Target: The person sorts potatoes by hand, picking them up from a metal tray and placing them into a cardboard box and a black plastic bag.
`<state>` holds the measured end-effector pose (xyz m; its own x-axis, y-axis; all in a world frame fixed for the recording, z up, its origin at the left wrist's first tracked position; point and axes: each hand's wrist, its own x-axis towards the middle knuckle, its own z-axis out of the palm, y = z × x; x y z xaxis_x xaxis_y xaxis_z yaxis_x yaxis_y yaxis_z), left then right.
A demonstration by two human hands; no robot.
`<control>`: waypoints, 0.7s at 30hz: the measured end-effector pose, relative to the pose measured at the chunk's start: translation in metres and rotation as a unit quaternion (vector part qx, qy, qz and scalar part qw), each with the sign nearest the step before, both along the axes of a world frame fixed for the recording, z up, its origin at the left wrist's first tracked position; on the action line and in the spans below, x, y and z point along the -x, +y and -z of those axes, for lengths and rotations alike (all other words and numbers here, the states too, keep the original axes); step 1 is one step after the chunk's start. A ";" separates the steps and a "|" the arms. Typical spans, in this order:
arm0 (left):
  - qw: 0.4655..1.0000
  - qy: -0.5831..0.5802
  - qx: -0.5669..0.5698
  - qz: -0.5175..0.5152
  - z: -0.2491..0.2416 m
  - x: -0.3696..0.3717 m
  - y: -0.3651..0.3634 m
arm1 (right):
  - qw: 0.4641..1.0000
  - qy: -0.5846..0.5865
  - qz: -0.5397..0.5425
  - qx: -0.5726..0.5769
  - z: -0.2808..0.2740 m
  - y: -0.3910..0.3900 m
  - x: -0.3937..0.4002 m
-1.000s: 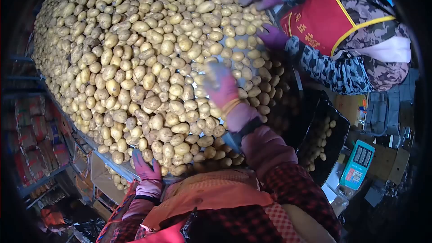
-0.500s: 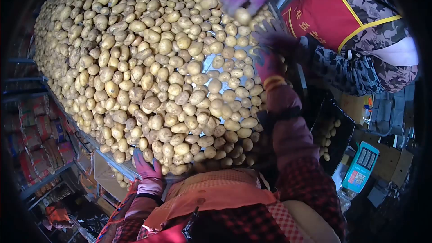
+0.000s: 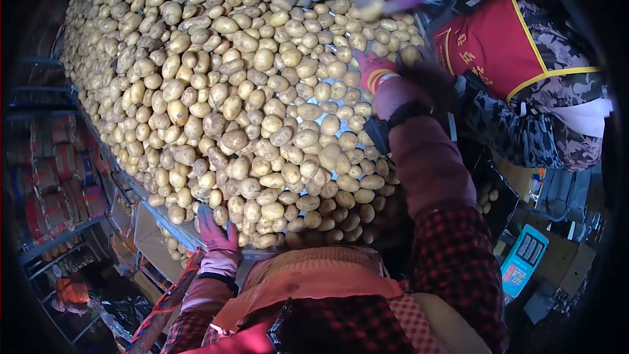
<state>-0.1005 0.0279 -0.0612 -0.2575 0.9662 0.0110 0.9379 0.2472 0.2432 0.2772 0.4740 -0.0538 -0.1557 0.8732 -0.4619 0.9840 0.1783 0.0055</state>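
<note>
Potatoes [image 3: 232,108] lie in a wide heap across the desk [image 3: 182,233]. At the heap's right side, the gloved right hand [image 3: 377,71] is down among them, fingers partly extended; whether they grip one I cannot tell. The gloved left hand [image 3: 217,231] rests at the heap's near edge, fingers loosely spread, with nothing visible in them. Each potato looks firm, smooth and light, likely to roll and bruise, best taken around its middle. Right of the heap, a red apron [image 3: 488,46] bears yellow characters, not clearly legible; a teal device [image 3: 526,261] carries unreadable fine print.
</note>
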 end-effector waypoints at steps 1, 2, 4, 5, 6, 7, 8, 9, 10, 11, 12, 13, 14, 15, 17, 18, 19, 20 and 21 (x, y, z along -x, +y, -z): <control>1.000 -0.002 -0.001 0.000 0.001 0.000 -0.001 | 1.000 -0.010 0.012 -0.014 0.003 -0.001 0.006; 1.000 -0.003 -0.004 0.000 0.002 0.000 -0.001 | 0.998 -0.009 0.047 -0.035 0.010 -0.004 0.013; 1.000 0.001 -0.016 0.009 0.006 0.005 -0.004 | 0.995 0.053 0.043 -0.069 0.017 -0.004 0.008; 1.000 0.004 -0.005 -0.002 0.003 0.004 -0.003 | 0.992 0.082 0.042 -0.081 0.019 -0.009 0.002; 1.000 0.001 -0.012 0.002 0.001 0.003 -0.003 | 0.981 0.149 0.047 -0.118 0.020 -0.018 -0.008; 1.000 -0.005 -0.023 0.004 0.000 0.001 0.000 | 0.932 0.336 0.098 -0.098 0.020 -0.030 -0.016; 0.999 -0.005 -0.033 0.002 0.000 0.000 0.002 | 0.847 0.508 0.142 -0.072 0.019 -0.047 -0.023; 0.999 -0.005 -0.041 0.000 -0.001 0.000 0.002 | 0.728 0.659 0.183 -0.040 0.018 -0.064 -0.028; 0.999 -0.005 -0.046 0.001 -0.001 -0.002 0.001 | 0.789 0.601 0.091 -0.093 0.013 -0.082 -0.028; 0.999 -0.009 -0.049 0.001 0.000 -0.004 0.001 | 0.834 0.533 0.001 -0.143 0.006 -0.104 -0.022; 0.999 -0.011 -0.050 0.002 -0.001 -0.004 0.002 | 0.777 0.625 0.019 -0.074 0.000 -0.124 -0.014; 0.999 -0.010 -0.052 0.004 -0.001 -0.002 0.002 | 0.708 0.705 0.043 -0.003 -0.008 -0.144 -0.006; 0.999 -0.012 -0.049 0.003 -0.001 -0.002 0.002 | 0.452 0.858 0.167 0.178 -0.020 -0.161 0.004; 0.999 -0.010 -0.050 0.001 0.002 -0.001 0.001 | 0.133 0.896 0.264 0.332 -0.027 -0.175 0.010; 0.998 -0.003 -0.061 0.012 0.004 0.001 -0.001 | 0.187 0.918 0.172 0.304 -0.033 -0.189 0.013; 0.998 -0.008 -0.058 0.008 0.004 0.001 -0.001 | 0.280 0.915 0.148 0.251 -0.040 -0.198 0.014; 0.998 -0.008 -0.063 0.011 0.005 0.002 -0.002 | 0.371 0.900 0.121 0.195 -0.048 -0.204 0.015; 0.997 -0.010 -0.069 0.014 0.007 0.003 -0.002 | 0.458 0.874 0.094 0.135 -0.056 -0.211 0.017; 0.997 -0.011 -0.075 0.016 0.008 0.003 -0.002 | 0.540 0.836 0.066 0.074 -0.065 -0.217 0.019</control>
<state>-0.1037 0.0256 -0.0690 -0.2288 0.9617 0.1509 0.9387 0.1769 0.2960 0.2587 0.2565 0.0112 -0.4031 0.9007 0.1618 -0.4039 -0.0165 -0.9146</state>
